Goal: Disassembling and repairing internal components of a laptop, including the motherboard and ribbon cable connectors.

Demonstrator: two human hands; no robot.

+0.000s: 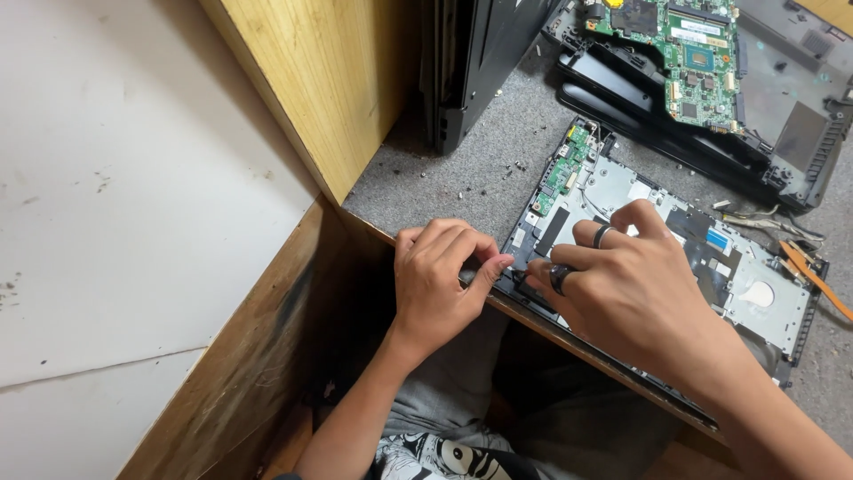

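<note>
Both hands on opened laptop base [675,258], grey felt bench.
Left hand [440,280] curled, right hand [635,289] pinching at the black plastic corner (gripped item too small to tell).

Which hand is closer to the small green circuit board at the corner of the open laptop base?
Right. The right hand lies over the laptop base, just below the small green board; the left hand sits off its edge, farther away.

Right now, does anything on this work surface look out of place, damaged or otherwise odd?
Yes. Small loose bits, perhaps screws or debris, lie scattered on the grey mat. The opened laptop base overhangs the wooden edge where the left hand and right hand meet at its corner. An orange ribbon cable trails loose at its right end.
</note>
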